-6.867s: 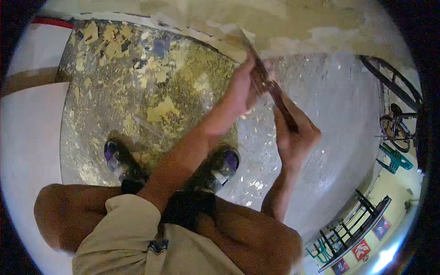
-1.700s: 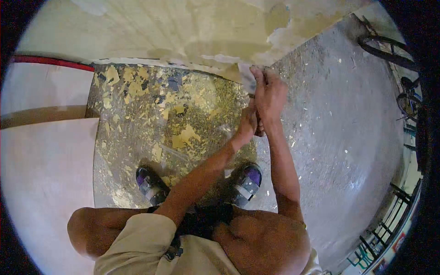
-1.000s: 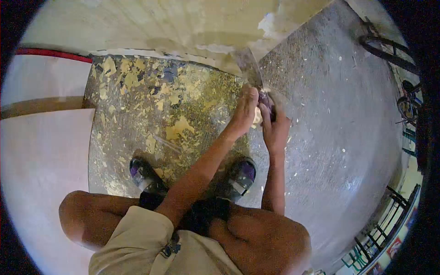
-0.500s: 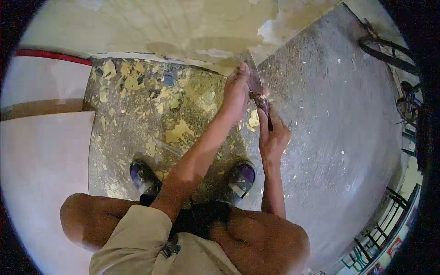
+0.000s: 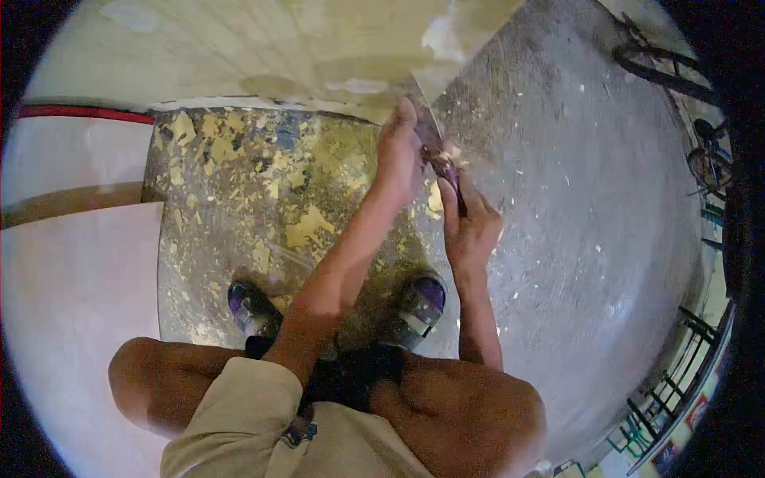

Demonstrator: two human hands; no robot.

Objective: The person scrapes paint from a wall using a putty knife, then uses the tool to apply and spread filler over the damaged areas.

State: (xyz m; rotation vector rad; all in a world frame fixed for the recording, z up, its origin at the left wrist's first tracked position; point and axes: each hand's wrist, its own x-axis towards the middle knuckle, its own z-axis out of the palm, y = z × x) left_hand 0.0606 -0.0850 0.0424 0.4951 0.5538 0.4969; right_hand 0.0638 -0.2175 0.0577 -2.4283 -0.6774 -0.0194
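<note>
A scraper (image 5: 430, 134) with a thin metal blade and a dark handle points up at the foot of the yellowish wall (image 5: 263, 48), near its corner. My right hand (image 5: 475, 231) is closed round the handle. My left hand (image 5: 401, 159) grips the blade from the left, its thumb towards the tip; some of its fingers are hidden behind the blade. Pale crumbs cling where blade meets handle. The blade tip appears to be at the wall, though contact is hard to make out. Bare pale patches (image 5: 443, 38) show in the wall's paint.
Yellow paint flakes (image 5: 311, 227) litter the floor (image 5: 550, 239) around my shoes (image 5: 418, 307). Pale boards (image 5: 80, 271) lie at the left. A bicycle wheel (image 5: 665, 76) stands at the upper right, with dark metal racks (image 5: 677, 358) lower down.
The view has shifted slightly. Both hands and the scraper appear a little further left and higher in the frame, with the same hold.
</note>
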